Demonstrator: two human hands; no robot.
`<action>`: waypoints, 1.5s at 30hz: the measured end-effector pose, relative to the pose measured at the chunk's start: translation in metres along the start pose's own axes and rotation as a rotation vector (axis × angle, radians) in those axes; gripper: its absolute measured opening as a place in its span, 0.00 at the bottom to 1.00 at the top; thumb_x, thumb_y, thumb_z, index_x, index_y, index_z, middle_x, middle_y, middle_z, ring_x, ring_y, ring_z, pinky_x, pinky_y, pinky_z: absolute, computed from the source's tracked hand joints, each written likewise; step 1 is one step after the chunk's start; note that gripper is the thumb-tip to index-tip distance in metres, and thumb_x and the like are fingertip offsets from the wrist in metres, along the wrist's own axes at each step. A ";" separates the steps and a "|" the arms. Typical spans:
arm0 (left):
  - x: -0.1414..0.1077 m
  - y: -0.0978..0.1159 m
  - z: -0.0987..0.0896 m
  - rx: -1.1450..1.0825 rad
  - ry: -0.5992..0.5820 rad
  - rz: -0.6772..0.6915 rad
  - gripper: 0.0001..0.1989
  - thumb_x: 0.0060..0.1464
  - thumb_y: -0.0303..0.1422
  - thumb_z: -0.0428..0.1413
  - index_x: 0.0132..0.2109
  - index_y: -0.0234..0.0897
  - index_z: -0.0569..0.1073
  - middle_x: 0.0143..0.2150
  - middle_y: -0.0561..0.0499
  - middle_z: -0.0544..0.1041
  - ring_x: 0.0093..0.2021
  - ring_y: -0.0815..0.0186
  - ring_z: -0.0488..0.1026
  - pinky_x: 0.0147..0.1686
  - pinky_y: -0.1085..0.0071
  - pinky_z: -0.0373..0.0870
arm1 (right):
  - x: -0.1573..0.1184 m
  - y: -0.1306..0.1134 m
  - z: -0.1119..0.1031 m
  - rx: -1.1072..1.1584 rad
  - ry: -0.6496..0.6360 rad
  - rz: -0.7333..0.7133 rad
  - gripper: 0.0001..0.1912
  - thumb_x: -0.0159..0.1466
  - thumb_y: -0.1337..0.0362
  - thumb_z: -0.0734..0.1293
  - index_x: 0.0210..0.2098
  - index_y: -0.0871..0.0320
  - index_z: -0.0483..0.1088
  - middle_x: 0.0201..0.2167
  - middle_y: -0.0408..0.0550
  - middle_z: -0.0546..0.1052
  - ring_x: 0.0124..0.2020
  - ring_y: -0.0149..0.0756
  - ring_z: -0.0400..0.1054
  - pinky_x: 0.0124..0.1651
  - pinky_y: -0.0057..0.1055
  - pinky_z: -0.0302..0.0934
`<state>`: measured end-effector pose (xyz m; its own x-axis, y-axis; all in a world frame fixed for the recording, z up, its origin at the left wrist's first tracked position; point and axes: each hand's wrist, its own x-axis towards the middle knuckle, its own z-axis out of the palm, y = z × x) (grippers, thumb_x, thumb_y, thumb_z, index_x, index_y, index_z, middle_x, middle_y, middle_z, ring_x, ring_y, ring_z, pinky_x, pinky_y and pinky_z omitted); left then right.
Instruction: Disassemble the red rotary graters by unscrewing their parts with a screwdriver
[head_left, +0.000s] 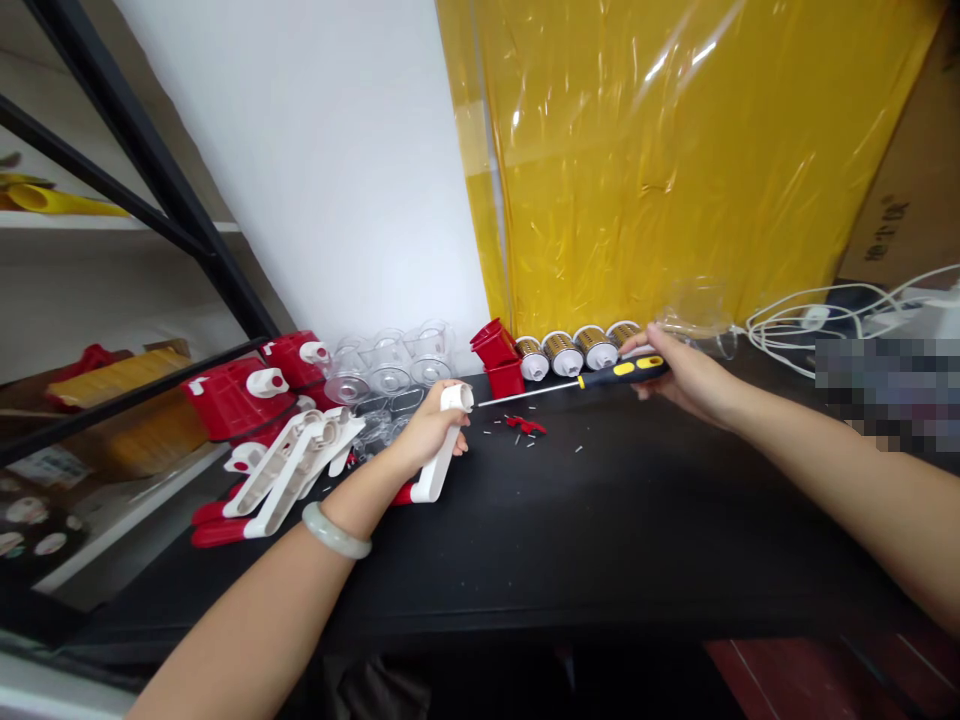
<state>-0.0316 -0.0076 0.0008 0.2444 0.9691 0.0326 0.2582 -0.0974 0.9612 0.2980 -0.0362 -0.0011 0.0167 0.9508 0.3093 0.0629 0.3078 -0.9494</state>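
By cups [389, 368], red bins [505, 380], screwdriver [616, 372] in right hand [688, 378]

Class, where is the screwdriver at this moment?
In the head view, the screwdriver is just right of centre, held in the right hand, its tip at the round end of the white handle in the left hand.

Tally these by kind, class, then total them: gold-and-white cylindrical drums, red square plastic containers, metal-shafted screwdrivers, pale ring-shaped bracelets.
Gold-and-white drums: 4
Red containers: 2
Screwdriver: 1
Pale bracelet: 1
Total: 8
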 end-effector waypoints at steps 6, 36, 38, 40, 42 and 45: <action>-0.001 0.002 0.000 0.011 0.004 -0.010 0.29 0.39 0.26 0.51 0.53 0.42 0.57 0.29 0.58 0.67 0.16 0.71 0.68 0.16 0.75 0.65 | 0.002 0.006 -0.002 -0.030 0.048 -0.099 0.18 0.52 0.52 0.73 0.37 0.51 0.66 0.31 0.40 0.70 0.25 0.28 0.64 0.30 0.28 0.64; -0.004 0.004 0.002 0.008 -0.006 -0.002 0.29 0.39 0.26 0.51 0.52 0.42 0.57 0.29 0.58 0.67 0.15 0.71 0.68 0.15 0.75 0.64 | 0.000 0.001 0.000 0.221 -0.086 -0.050 0.21 0.49 0.59 0.75 0.39 0.49 0.65 0.36 0.42 0.72 0.32 0.35 0.69 0.35 0.35 0.65; -0.004 0.005 0.003 0.011 -0.005 -0.007 0.28 0.39 0.26 0.51 0.51 0.42 0.57 0.28 0.58 0.67 0.15 0.71 0.68 0.15 0.75 0.63 | 0.001 0.001 -0.001 0.208 -0.080 0.004 0.17 0.55 0.50 0.70 0.38 0.51 0.66 0.29 0.44 0.72 0.27 0.36 0.68 0.29 0.35 0.63; -0.004 0.005 0.003 0.013 0.003 -0.009 0.28 0.39 0.25 0.51 0.51 0.41 0.57 0.28 0.58 0.67 0.15 0.71 0.68 0.15 0.75 0.64 | 0.003 0.004 -0.002 0.114 -0.045 0.028 0.20 0.60 0.42 0.62 0.34 0.53 0.67 0.19 0.42 0.67 0.19 0.33 0.61 0.23 0.32 0.58; -0.004 0.006 0.002 0.012 0.008 -0.011 0.29 0.39 0.26 0.50 0.52 0.41 0.57 0.28 0.58 0.67 0.15 0.71 0.68 0.15 0.75 0.64 | 0.003 0.005 -0.003 0.020 -0.017 -0.005 0.20 0.62 0.43 0.61 0.31 0.54 0.68 0.15 0.39 0.62 0.16 0.30 0.55 0.22 0.32 0.56; -0.003 0.005 0.001 0.012 0.015 -0.014 0.29 0.39 0.26 0.51 0.52 0.41 0.57 0.28 0.58 0.67 0.16 0.71 0.68 0.16 0.75 0.65 | 0.001 0.005 -0.002 0.061 -0.014 -0.075 0.11 0.56 0.54 0.70 0.34 0.52 0.69 0.27 0.41 0.70 0.22 0.30 0.61 0.29 0.32 0.62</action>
<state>-0.0305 -0.0115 0.0057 0.2261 0.9738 0.0232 0.2725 -0.0861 0.9583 0.3005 -0.0336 -0.0050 0.0003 0.9253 0.3793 0.0021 0.3793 -0.9253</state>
